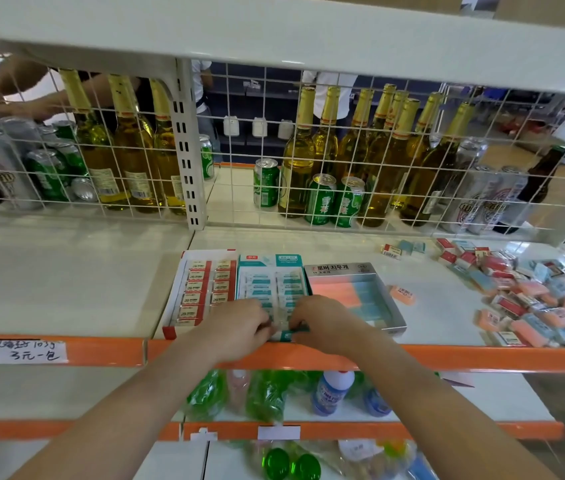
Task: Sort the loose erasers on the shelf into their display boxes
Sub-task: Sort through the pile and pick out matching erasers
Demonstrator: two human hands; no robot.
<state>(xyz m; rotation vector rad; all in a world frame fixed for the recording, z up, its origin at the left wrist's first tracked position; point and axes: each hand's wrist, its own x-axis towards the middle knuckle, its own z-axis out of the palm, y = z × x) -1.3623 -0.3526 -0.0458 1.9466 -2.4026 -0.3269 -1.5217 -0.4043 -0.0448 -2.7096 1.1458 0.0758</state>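
Hands meet at the near end of the teal display box [271, 289]: left hand [239, 323] and right hand [322, 322], fingers curled, together pinching a teal eraser [289, 332] into its row. Erasers look light, firm, slippery in wrappers; best pinched by the long sides. The loose pile [537, 306] lies well to the right. Red box [201, 289] erasers read "2B"; the grey box [353, 292] bears Korean lettering.

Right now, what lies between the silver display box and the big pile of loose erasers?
Head view: one loose orange eraser on bare shelf, between the silver box and the pile.
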